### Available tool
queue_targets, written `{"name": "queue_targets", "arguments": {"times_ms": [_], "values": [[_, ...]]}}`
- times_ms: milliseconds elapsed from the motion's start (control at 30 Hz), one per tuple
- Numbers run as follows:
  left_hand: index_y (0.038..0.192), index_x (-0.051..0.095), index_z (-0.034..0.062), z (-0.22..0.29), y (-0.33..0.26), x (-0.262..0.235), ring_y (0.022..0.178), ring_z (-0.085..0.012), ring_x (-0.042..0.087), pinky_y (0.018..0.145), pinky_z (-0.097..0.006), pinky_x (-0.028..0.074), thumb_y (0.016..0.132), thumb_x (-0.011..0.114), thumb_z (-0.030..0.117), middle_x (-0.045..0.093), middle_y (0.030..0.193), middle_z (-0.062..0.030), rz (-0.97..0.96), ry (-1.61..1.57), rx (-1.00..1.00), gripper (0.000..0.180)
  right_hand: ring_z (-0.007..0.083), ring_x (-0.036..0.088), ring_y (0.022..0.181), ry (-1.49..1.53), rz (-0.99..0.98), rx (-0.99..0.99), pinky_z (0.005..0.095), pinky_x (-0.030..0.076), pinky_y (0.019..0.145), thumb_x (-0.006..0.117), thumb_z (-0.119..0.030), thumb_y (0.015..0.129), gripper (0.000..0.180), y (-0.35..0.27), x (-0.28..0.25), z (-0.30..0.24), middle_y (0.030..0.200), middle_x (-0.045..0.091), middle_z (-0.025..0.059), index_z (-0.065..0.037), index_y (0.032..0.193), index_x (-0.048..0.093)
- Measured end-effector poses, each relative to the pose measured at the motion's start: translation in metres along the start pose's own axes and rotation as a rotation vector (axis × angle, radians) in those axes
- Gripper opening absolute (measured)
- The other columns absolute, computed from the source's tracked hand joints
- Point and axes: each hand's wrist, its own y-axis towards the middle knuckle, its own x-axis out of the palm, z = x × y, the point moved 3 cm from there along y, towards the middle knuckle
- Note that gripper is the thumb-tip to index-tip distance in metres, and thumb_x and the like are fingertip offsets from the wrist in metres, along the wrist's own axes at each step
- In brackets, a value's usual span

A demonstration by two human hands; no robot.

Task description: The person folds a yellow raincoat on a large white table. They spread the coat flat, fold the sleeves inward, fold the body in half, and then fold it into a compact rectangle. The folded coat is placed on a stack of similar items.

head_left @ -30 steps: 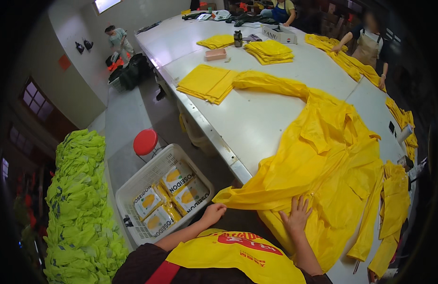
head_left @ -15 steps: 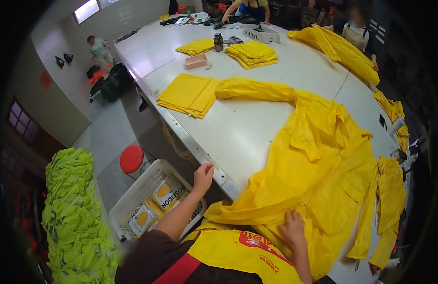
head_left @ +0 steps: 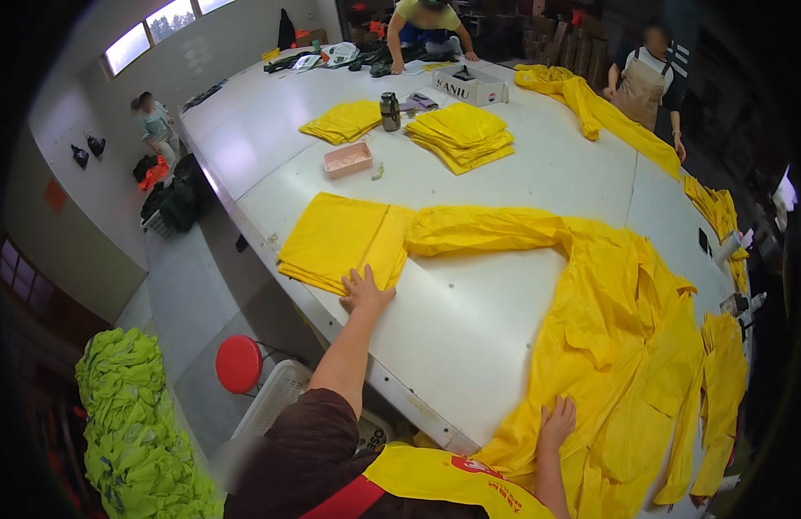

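A yellow rain jacket (head_left: 604, 337) lies spread over the right part of the white table (head_left: 478, 303). One of its sleeves stretches left to a stack of folded yellow garments (head_left: 336, 242). My left hand (head_left: 366, 291) rests on the near edge of that stack, fingers spread. Flat on the jacket's near left side lies my right hand (head_left: 556, 424), with its fingers extended and nothing visibly gripped.
Farther back are more folded yellow stacks (head_left: 459, 136), a pink tray (head_left: 348, 160), a dark bottle (head_left: 389, 112) and a white box (head_left: 470, 86). Below the table's left edge stand a red stool (head_left: 239, 364), a white basket (head_left: 275, 398) and a lime-green garment heap (head_left: 124, 415). Several people are around.
My left hand has moved from beside the table edge forward onto the folded stack. My right hand stays on the jacket. The person at far right has lowered a yellow garment onto the table.
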Motion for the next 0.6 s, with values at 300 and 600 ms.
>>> {"name": "queue_targets", "arguments": {"times_ms": [300, 600], "values": [[0.133, 0.041, 0.0209, -0.059, 0.071, -0.006, 0.131, -0.0348, 0.024, 0.097, -0.059, 0.027, 0.070, 0.060, 0.048, 0.035, 0.135, -0.0113, 0.138, 0.058, 0.157, 0.070, 0.0305, 0.040, 0.121, -0.178, 0.117, 0.018, 0.0456, 0.032, 0.096, 0.055, -0.034, 0.081, 0.046, -0.010, 0.025, 0.008, 0.130, 0.045, 0.0116, -0.009, 0.119, 0.051], [0.138, 0.032, 0.0134, -0.045, 0.074, 0.000, 0.132, -0.0369, 0.022, 0.101, -0.058, 0.022, 0.071, 0.064, 0.045, 0.029, 0.140, -0.0179, 0.331, -0.027, 0.176, 0.080, 0.0294, 0.041, 0.119, -0.190, 0.211, -0.071, 0.0452, 0.033, 0.094, 0.056, -0.035, 0.079, 0.045, -0.009, 0.027, 0.019, 0.129, 0.045, 0.0111, -0.010, 0.117, 0.053]]}}
